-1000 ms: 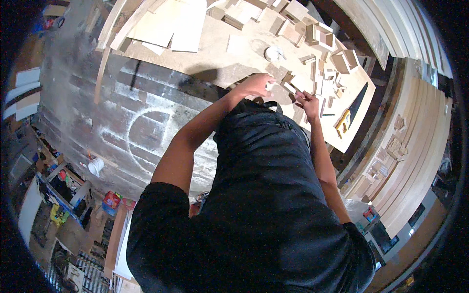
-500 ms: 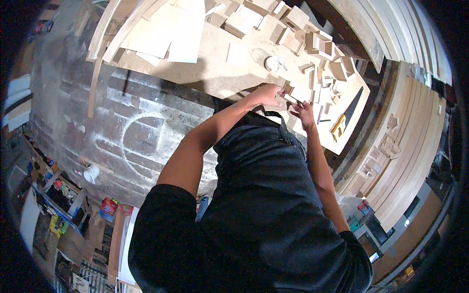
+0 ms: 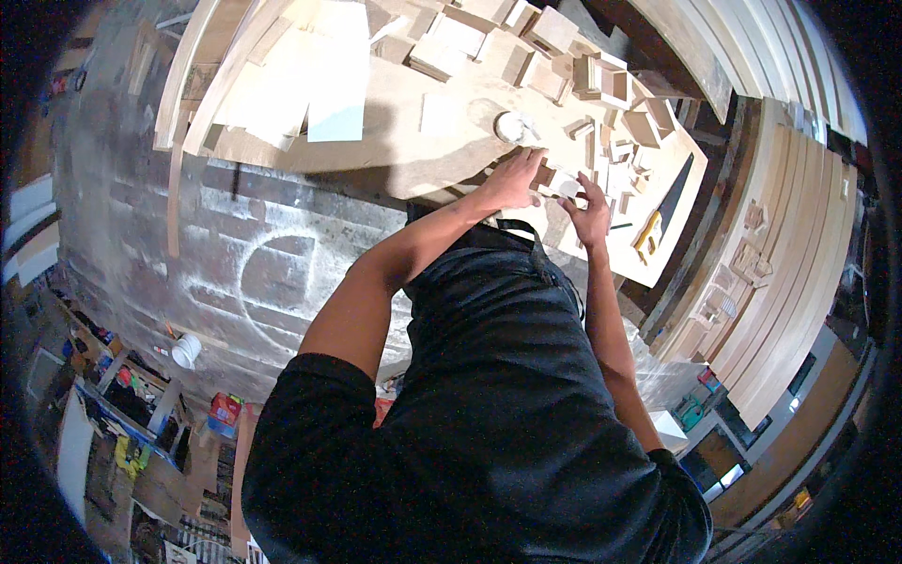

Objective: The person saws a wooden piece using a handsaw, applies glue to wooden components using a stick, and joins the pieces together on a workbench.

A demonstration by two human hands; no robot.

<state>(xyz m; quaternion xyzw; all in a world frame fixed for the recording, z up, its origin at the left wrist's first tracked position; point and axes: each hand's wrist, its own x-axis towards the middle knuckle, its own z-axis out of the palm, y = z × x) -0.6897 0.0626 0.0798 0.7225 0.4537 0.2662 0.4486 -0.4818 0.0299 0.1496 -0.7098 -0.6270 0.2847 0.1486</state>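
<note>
A small pale wooden piece [image 3: 567,186] is between my two hands near the workbench's front edge. My left hand [image 3: 513,180] is curled around its left end, with thumb and fingers set apart across it. The thumb and fingers of my right hand [image 3: 590,216] close on its right end. Part of the piece is hidden by my fingers. Just beyond my left hand stands a round white tub [image 3: 513,127]. Several small wood strips [image 3: 623,153] lie to the right of it on the workbench [image 3: 427,169].
Small open wooden boxes [image 3: 603,79] crowd the bench's far side. A handsaw [image 3: 650,233] with a yellow handle lies near the right edge. Pale sheets [image 3: 335,94] rest at left. Long boards [image 3: 789,235] are stacked on the right; a white bucket [image 3: 186,351] is on the floor.
The small wooden piece has turned in my hands and shows a paler face. My left fingers reach farther over it, and my right hand's grip has shifted. The view has moved slightly.
</note>
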